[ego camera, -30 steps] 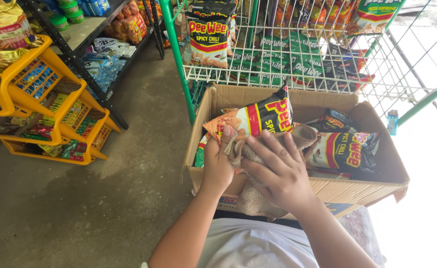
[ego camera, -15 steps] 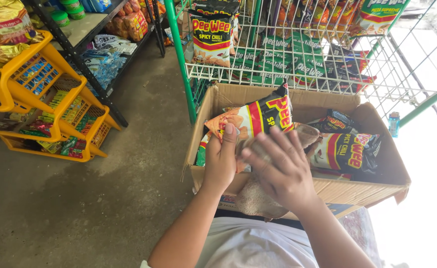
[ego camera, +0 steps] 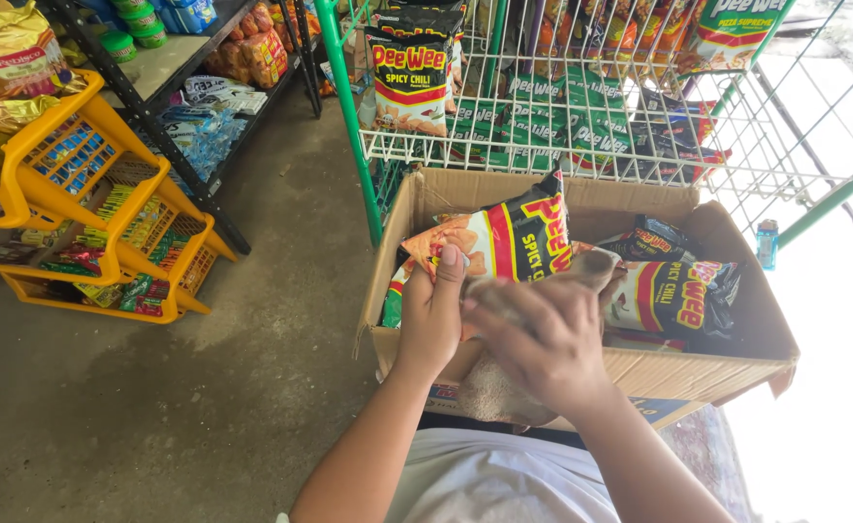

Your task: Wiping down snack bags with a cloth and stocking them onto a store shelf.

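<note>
My left hand [ego camera: 431, 315] grips the lower corner of a black, red and orange snack bag [ego camera: 504, 232] held upright over an open cardboard box [ego camera: 736, 363]. My right hand [ego camera: 543, 339] presses a beige cloth [ego camera: 494, 387] against the front of that bag; its fingers are blurred with motion. The cloth hangs down over the box's near wall. More snack bags [ego camera: 673, 291] of the same kind lie inside the box to the right.
A green-framed white wire rack [ego camera: 581, 145] with hanging snack bags stands right behind the box. Yellow tiered baskets [ego camera: 97, 184] of small packets sit at left, a dark metal shelf [ego camera: 175, 107] beyond them. Concrete floor [ego camera: 204, 387] lies to the left.
My right hand has slid the cloth down and toward me over the bag, its fingers curling in. The left hand keeps its hold and the bag has barely shifted.
</note>
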